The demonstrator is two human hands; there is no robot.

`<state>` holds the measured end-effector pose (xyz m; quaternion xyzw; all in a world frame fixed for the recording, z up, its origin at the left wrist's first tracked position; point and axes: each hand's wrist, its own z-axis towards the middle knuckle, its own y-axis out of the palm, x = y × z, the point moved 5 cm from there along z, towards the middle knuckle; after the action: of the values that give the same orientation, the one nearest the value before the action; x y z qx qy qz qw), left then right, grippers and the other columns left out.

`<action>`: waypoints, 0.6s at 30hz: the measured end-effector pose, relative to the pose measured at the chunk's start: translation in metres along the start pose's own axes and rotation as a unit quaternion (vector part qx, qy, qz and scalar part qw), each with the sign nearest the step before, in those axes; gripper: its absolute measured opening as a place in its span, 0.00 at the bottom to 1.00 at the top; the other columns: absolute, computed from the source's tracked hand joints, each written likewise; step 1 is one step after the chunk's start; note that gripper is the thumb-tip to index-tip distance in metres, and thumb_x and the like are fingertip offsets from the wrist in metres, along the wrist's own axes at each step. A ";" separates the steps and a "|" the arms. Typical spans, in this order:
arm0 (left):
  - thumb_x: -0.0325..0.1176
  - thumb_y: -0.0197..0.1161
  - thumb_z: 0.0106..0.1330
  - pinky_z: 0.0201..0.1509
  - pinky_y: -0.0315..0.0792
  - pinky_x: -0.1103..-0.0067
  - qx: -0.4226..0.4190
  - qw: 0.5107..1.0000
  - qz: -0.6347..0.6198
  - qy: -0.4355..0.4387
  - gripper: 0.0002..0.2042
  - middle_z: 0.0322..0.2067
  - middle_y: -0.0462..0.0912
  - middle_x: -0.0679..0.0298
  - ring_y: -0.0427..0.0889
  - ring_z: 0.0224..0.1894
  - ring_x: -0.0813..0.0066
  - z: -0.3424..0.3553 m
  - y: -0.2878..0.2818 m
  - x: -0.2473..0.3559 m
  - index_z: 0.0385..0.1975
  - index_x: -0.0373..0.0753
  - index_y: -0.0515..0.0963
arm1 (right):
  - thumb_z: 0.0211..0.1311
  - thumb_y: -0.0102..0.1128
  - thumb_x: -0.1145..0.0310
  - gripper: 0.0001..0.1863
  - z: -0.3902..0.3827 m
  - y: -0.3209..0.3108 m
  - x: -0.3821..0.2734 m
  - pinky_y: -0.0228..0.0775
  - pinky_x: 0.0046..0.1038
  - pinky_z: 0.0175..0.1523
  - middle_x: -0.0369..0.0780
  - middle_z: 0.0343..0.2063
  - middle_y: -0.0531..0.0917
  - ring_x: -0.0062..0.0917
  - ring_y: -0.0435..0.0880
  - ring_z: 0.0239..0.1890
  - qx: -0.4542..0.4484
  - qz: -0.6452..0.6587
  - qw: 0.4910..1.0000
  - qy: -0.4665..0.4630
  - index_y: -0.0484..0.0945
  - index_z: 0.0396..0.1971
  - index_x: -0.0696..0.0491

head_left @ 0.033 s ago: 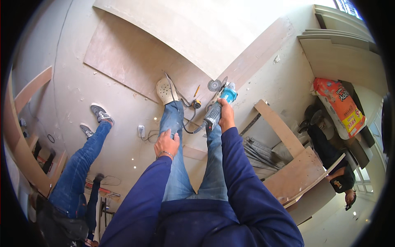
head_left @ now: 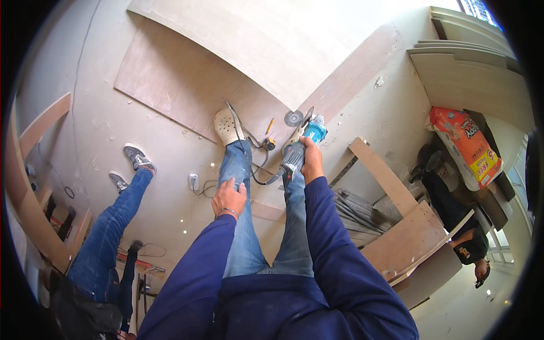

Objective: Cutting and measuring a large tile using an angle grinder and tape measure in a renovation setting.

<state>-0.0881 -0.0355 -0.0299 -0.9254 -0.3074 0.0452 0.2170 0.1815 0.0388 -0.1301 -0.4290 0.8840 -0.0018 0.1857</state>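
Orange bag, stacked panels, co-worker's grey sneaker

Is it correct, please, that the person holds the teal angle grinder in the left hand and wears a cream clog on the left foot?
Not quite: the head view shows the teal angle grinder in the right hand; the cream clog is as you say.
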 end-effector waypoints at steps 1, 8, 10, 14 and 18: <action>0.50 0.54 0.67 0.58 0.72 0.64 -0.005 1.000 0.002 -0.008 0.24 0.55 0.78 0.55 0.78 0.56 0.55 0.003 -0.005 0.005 0.58 0.43 0.75 | 0.54 0.64 0.70 0.12 -0.003 -0.006 -0.003 0.75 0.36 0.25 0.39 0.22 0.76 0.30 0.78 0.18 0.011 0.028 1.000 -0.002 0.72 0.35 0.57; 0.50 0.55 0.67 0.58 0.72 0.62 0.011 1.000 0.010 -0.012 0.24 0.55 0.78 0.55 0.77 0.57 0.55 0.016 -0.023 0.031 0.59 0.43 0.74 | 0.58 0.60 0.65 0.16 -0.001 -0.006 -0.037 0.80 0.40 0.27 0.47 0.26 0.79 0.38 0.83 0.22 -0.032 0.012 0.999 0.008 0.70 0.40 0.59; 0.50 0.55 0.67 0.58 0.72 0.62 0.018 1.000 -0.003 -0.018 0.25 0.55 0.79 0.55 0.77 0.57 0.54 0.024 -0.027 0.035 0.59 0.43 0.74 | 0.58 0.60 0.65 0.16 0.003 -0.005 -0.042 0.80 0.41 0.28 0.46 0.27 0.79 0.38 0.83 0.23 -0.034 0.017 0.999 0.017 0.70 0.40 0.58; 0.49 0.55 0.66 0.58 0.73 0.63 0.038 0.998 -0.035 -0.032 0.25 0.54 0.79 0.55 0.77 0.56 0.53 0.036 -0.044 0.064 0.59 0.43 0.74 | 0.57 0.61 0.67 0.15 0.015 -0.010 -0.067 0.80 0.41 0.33 0.43 0.27 0.78 0.37 0.82 0.27 -0.068 0.023 0.996 0.059 0.70 0.40 0.57; 0.49 0.55 0.66 0.58 0.72 0.64 0.050 0.995 -0.059 -0.067 0.24 0.53 0.80 0.56 0.78 0.55 0.55 0.032 -0.018 0.065 0.58 0.44 0.74 | 0.58 0.60 0.65 0.15 0.007 -0.009 -0.084 0.80 0.41 0.34 0.43 0.31 0.79 0.39 0.83 0.30 -0.068 -0.038 0.995 0.059 0.71 0.40 0.57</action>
<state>-0.0526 0.0274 -0.0478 -0.8886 -0.3727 0.1097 0.2437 0.2377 0.0982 -0.1078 -0.4733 0.8745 0.0254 0.1031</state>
